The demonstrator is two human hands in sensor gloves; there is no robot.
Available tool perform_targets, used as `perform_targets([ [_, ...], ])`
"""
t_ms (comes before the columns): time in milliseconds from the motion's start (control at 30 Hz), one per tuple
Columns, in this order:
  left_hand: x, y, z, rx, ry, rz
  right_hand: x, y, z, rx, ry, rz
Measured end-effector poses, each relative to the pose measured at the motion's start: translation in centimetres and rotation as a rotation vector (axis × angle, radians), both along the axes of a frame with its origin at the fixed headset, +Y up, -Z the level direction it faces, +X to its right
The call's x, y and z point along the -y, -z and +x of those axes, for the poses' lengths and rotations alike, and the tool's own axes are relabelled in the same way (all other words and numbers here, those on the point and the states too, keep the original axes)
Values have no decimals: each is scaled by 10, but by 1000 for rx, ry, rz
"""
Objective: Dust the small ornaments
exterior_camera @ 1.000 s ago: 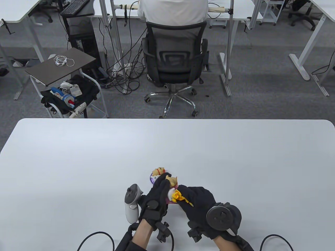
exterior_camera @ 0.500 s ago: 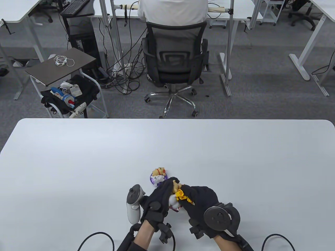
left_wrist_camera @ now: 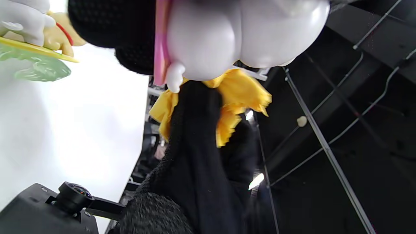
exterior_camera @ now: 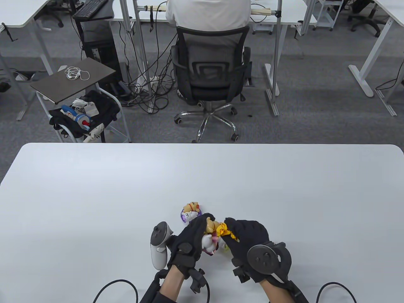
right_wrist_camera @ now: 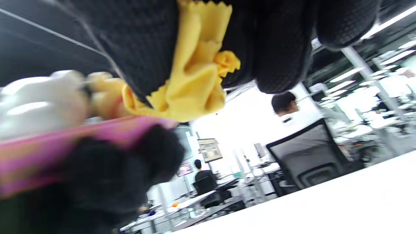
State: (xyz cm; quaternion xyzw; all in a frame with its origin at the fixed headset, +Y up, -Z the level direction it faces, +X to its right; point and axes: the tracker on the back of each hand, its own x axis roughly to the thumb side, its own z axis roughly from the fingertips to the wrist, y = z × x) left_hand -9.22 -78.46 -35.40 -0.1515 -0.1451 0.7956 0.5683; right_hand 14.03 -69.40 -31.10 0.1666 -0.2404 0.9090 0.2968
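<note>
My left hand [exterior_camera: 192, 235] grips a small ornament [exterior_camera: 210, 240] with a white figure, a yellow bear and a pink base, lifted near the table's front middle. It fills the top of the left wrist view [left_wrist_camera: 234, 35]. My right hand [exterior_camera: 243, 233] holds a bunched yellow cloth [exterior_camera: 224, 230] and presses it against the ornament's right side. The cloth shows in the right wrist view [right_wrist_camera: 191, 87] and the left wrist view [left_wrist_camera: 237, 94]. A second ornament [exterior_camera: 190, 212], a yellow bear and a white figure on a purple base, stands on the table just beyond my hands.
A third ornament on a green and yellow base [left_wrist_camera: 32, 48] shows at the left wrist view's top left. The white table [exterior_camera: 94, 189] spreads wide around my hands. An office chair [exterior_camera: 210, 72] with a seated person and a side cart [exterior_camera: 75, 82] stand beyond the far edge.
My right hand moved up and right with the yellow cloth, wiping along the ornament. My left hand turned the ornament so its white figure and pink base now face me.
</note>
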Motion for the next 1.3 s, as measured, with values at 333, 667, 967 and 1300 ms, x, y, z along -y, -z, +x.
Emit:
perform_targets([
  [333, 0, -1, 2, -5, 4, -38, 7, -2, -8, -138, 100, -120],
  [667, 11, -1, 11, 178, -130, -101, 8, 0, -12, -208, 123, -154],
  [967, 5, 0, -2, 8, 173, -51, -6, -5, 0, -104, 65, -17],
  [1300, -12, -7, 5, -70, 449, 110, -1, -8, -25, -134, -78, 10],
])
